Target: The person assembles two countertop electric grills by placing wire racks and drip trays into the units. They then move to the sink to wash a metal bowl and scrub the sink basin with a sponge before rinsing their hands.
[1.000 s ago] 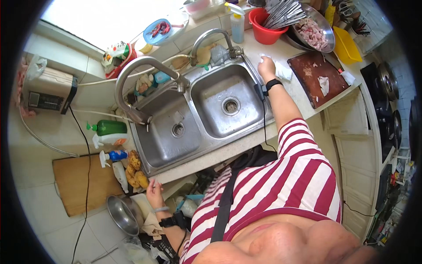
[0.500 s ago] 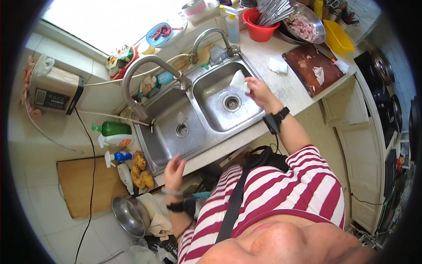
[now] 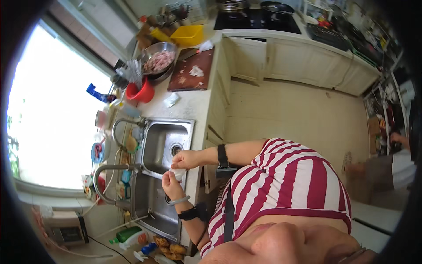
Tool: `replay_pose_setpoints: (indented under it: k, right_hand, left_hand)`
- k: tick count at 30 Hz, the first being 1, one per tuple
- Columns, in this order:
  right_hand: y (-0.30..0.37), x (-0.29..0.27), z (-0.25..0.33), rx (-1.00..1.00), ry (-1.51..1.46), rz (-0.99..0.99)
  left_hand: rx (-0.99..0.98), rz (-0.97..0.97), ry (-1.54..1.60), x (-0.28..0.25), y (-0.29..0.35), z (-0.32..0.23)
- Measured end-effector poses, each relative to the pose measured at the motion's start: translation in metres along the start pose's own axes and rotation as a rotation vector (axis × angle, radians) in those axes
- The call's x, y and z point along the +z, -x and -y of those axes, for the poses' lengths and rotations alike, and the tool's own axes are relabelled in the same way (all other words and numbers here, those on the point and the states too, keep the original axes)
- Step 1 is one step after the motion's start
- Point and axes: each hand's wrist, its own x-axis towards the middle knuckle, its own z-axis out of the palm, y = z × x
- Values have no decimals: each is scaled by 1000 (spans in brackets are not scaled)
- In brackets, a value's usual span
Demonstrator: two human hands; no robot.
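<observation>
My right hand (image 3: 186,159) and my left hand (image 3: 172,185) are close together over the front edge of the double steel sink (image 3: 137,193). Between them is a crumpled white paper tissue (image 3: 178,174), pinched by the fingers of both hands. Past the right hand, the drain of the far basin (image 3: 176,148) shows. A curved grey faucet (image 3: 99,176) rises at the window side of the sink. A bracelet and a black strap are on my left wrist, and a black strap with a small box is on my right.
A brown cutting board (image 3: 187,81) with a knife and white scraps lies on the counter. Beside it stand a metal bowl of raw meat pieces (image 3: 159,60), a red bucket (image 3: 141,93) and a yellow basket (image 3: 188,35). A co-worker's hand (image 3: 398,140) and leg appear at the right.
My view has turned to the right, bringing the stove and floor into sight. The left hand has come up to the right hand, and both now hold the tissue.
</observation>
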Motion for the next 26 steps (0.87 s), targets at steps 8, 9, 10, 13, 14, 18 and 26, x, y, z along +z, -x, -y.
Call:
replay_pose_setpoints:
  k: [8,9,10,13,14,18,26]
  right_hand:
    - [13,-26,24,-105,-150,-72]
    - [19,-40,22,-105,-122,-107]
    - [23,-54,18,-115,-139,-135]
    - [36,-75,9,-206,127,-292]
    - [43,-82,11,-195,-1,-232]
    - [62,-116,7,-291,-107,-85]
    - [96,-158,25,-188,407,-340]
  left_hand:
    - [70,36,-281,12,-18,-25]
    - [20,77,-316,20,-27,-22]
    - [22,106,-335,31,-34,-18]
    - [-33,111,-228,47,-36,-18]
    - [-29,123,-231,49,-38,-12]
    - [128,490,141,101,-22,-26]
    - [-74,794,-268,155,-61,-3]
